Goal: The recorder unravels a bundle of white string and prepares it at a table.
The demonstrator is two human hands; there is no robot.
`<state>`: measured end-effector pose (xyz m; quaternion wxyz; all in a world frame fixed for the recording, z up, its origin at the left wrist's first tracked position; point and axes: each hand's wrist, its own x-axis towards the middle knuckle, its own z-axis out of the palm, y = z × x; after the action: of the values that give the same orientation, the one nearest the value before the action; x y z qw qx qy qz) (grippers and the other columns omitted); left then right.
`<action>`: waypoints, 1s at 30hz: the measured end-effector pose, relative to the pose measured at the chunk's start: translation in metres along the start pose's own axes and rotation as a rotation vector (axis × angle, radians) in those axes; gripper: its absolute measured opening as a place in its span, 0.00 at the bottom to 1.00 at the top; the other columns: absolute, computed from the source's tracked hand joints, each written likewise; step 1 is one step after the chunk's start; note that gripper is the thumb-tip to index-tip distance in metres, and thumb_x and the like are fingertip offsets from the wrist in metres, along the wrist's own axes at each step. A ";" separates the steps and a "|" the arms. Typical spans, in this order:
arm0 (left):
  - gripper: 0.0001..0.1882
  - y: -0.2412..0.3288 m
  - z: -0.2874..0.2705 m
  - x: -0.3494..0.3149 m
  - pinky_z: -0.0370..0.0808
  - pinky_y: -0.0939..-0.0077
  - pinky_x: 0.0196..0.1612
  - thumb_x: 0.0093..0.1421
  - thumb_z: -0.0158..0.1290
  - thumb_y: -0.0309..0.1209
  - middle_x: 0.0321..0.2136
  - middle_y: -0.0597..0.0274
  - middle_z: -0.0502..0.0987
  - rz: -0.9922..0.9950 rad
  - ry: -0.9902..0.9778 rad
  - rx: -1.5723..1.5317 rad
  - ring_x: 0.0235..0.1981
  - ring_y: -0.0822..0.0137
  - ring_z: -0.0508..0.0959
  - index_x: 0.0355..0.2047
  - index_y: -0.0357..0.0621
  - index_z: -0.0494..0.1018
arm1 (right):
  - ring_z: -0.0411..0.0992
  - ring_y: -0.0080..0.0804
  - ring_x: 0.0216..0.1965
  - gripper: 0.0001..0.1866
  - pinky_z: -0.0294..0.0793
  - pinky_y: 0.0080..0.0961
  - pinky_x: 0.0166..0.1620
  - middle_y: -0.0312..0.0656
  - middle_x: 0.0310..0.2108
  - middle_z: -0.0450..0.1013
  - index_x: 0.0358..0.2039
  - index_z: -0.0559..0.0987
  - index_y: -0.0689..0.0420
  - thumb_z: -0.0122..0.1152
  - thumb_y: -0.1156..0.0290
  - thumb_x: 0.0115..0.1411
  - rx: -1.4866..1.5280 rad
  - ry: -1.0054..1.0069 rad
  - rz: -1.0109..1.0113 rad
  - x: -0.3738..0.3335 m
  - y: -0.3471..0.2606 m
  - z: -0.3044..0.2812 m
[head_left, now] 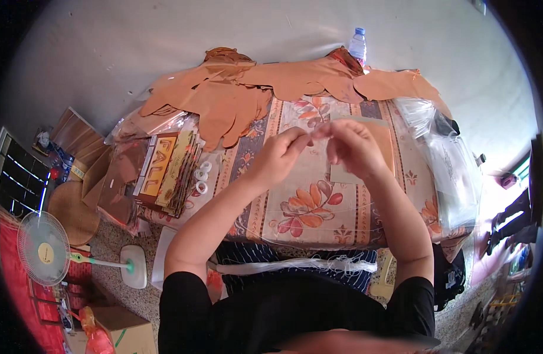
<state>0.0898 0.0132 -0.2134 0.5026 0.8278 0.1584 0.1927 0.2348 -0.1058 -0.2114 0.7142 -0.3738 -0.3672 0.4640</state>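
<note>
Above the middle of the table, my left hand is closed in a pinch, thumb against forefinger. Close to its fingertips, my right hand also pinches, its other fingers curled and slightly blurred. Whatever lies between the fingers is too fine to make out. A faint pale strand runs along the table's near edge. Across my lap lies a bundle of white string, loose and frayed at its right end. Partly covered by my right hand, a flat grey and orange board rests on the flowered tablecloth.
Brown leaf-shaped cutouts pile along the table's back. To the left stand stacked printed signs and white rings. Clear plastic bags lie right, a bottle behind. A fan stands on the floor at left.
</note>
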 end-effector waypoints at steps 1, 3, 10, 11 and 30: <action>0.08 0.000 0.006 0.004 0.66 0.79 0.30 0.60 0.43 0.28 0.22 0.60 0.71 0.002 0.004 0.000 0.24 0.73 0.69 0.33 0.36 0.68 | 0.66 0.16 0.16 0.12 0.64 0.10 0.19 0.37 0.21 0.73 0.32 0.76 0.62 0.49 0.67 0.60 -0.057 0.067 -0.028 -0.001 -0.007 0.002; 0.10 0.002 0.018 0.011 0.67 0.82 0.35 0.62 0.42 0.32 0.23 0.69 0.68 0.167 -0.116 0.011 0.28 0.78 0.68 0.29 0.38 0.69 | 0.66 0.16 0.16 0.12 0.64 0.11 0.20 0.36 0.24 0.73 0.32 0.77 0.61 0.49 0.67 0.60 -0.345 0.082 -0.127 -0.001 -0.008 -0.006; 0.11 0.008 0.000 0.030 0.66 0.82 0.33 0.62 0.43 0.33 0.21 0.70 0.68 0.239 -0.107 -0.099 0.27 0.79 0.67 0.30 0.38 0.69 | 0.63 0.13 0.15 0.11 0.62 0.10 0.19 0.32 0.19 0.72 0.30 0.78 0.59 0.51 0.67 0.59 -0.628 -0.155 0.191 -0.007 -0.014 -0.019; 0.11 -0.002 0.007 0.030 0.66 0.82 0.33 0.62 0.43 0.33 0.21 0.70 0.68 0.240 -0.107 -0.100 0.27 0.79 0.67 0.30 0.38 0.69 | 0.63 0.13 0.15 0.11 0.62 0.10 0.19 0.32 0.19 0.72 0.30 0.78 0.59 0.51 0.67 0.59 -0.493 -0.190 0.145 -0.008 -0.012 -0.021; 0.11 -0.025 0.009 0.014 0.60 0.86 0.24 0.62 0.43 0.34 0.16 0.74 0.61 0.176 -0.191 -0.382 0.20 0.82 0.60 0.29 0.40 0.69 | 0.67 0.17 0.18 0.10 0.66 0.13 0.24 0.34 0.16 0.70 0.30 0.77 0.62 0.49 0.71 0.59 -0.545 -0.290 0.193 -0.006 -0.001 -0.019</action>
<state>0.1048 0.0240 -0.2375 0.6442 0.7427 -0.0020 0.1831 0.2497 -0.1152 -0.2198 0.4809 -0.5144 -0.5386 0.4626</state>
